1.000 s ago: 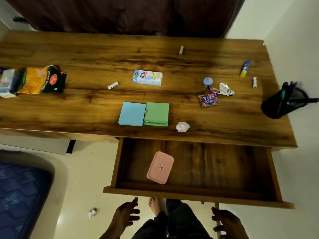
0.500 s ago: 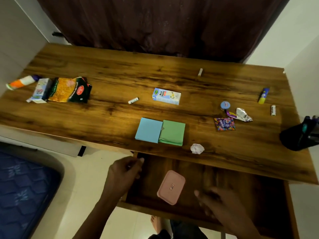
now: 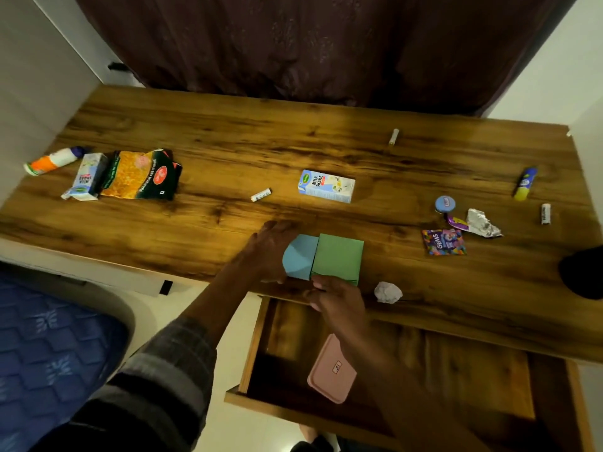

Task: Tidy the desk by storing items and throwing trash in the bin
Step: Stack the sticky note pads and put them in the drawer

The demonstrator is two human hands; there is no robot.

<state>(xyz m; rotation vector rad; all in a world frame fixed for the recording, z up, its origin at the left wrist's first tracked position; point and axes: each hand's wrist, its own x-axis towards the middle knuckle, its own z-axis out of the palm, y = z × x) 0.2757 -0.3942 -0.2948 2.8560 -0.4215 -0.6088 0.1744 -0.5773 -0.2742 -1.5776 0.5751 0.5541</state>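
Left hand lies over left part of blue pad, fingers curl around its far edge. Right hand pinches near edge of green pad. Both pads on tabletop, touching, just above open drawer.

Risks:
- each grip takes only one edge; loose sheets can fan or slip
- pad can fall past drawer to floor
- pink box in drawer can block landing place

Hard to see: left fingertips hidden under pad, bin not in view, dark object cut off at right edge.
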